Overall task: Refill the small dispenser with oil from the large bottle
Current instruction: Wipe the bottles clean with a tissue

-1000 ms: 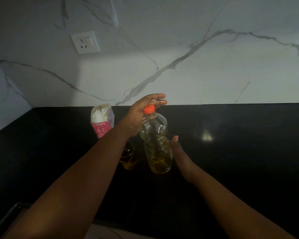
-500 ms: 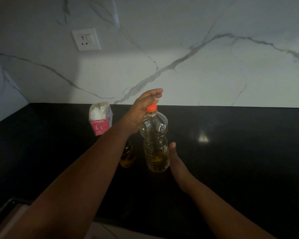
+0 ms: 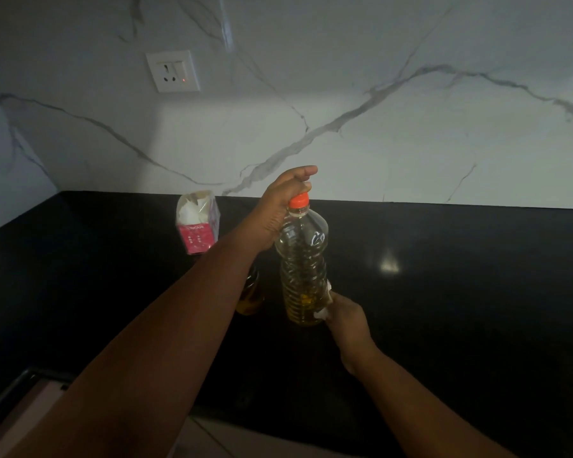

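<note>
left hand [image 3: 280, 206] curls over the orange cap [image 3: 299, 200], apparently to unscrew it, while right hand [image 3: 346, 317] grips the oil bottle [image 3: 303, 266] base to steady it; small dispenser [image 3: 250, 294] waits beside.

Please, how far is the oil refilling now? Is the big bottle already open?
Nothing is poured yet. The large bottle stands on the counter with its orange cap on. In hand: the left hand grips the cap and the right hand steadies the base. Left: uncapping, then filling the small dispenser, half hidden behind the left arm.

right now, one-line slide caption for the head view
Left hand grips the orange cap while right hand steadies the oil bottle on the counter.
</note>
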Tool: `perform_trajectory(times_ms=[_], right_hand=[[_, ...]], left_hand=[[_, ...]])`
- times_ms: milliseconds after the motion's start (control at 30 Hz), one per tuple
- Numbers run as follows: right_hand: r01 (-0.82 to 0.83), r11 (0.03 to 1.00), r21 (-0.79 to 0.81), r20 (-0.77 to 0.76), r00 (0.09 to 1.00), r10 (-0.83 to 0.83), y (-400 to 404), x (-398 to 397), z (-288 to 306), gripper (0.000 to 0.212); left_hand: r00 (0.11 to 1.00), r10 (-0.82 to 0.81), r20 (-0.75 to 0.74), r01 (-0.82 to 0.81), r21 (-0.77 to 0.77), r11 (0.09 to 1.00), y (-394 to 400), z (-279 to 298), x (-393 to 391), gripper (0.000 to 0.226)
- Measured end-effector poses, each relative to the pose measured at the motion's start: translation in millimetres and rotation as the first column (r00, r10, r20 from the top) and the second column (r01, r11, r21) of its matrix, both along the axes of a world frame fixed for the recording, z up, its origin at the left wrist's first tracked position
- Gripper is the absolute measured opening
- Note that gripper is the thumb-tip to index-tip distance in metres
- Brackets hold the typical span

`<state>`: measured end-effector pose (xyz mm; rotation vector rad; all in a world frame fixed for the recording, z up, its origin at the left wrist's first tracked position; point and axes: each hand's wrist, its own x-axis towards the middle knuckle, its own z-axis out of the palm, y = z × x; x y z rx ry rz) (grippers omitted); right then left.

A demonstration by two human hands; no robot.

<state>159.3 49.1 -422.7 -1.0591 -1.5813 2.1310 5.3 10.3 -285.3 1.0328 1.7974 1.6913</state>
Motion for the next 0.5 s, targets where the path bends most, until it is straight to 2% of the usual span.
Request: perform_trajectory(times_ms=[167, 367, 433, 500], right_hand=[[0.028, 1.000, 0.011, -0.015, 0.999, -0.028, 0.0, 10.2, 0.5, 0.025], [0.127, 0.987, 0.099, 0.057, 0.989, -0.133, 1.4, 11.2, -3.5, 0.011], [0.130, 0.983, 0.127, 0.068, 0.988, -0.139, 0.7, 10.9, -1.6, 0.009], [0.136, 0.976, 0.170, 0.091, 0.984, -0.153, -1.4, 10.7, 0.1, 0.010]], left_hand=[[1.000, -0.019, -0.013, 0.018, -0.028, 0.999, -2.5, 1.9, 1.9, 0.044], [0.998, -0.027, -0.055, 0.024, -0.064, 0.998, -6.8, 2.8, 4.3, 0.034], [0.998, -0.019, -0.055, 0.015, -0.075, 0.997, -8.2, 3.3, 7.0, 0.041], [0.998, 0.011, -0.056, -0.015, -0.073, 0.997, -8.1, 4.9, 10.1, 0.059]])
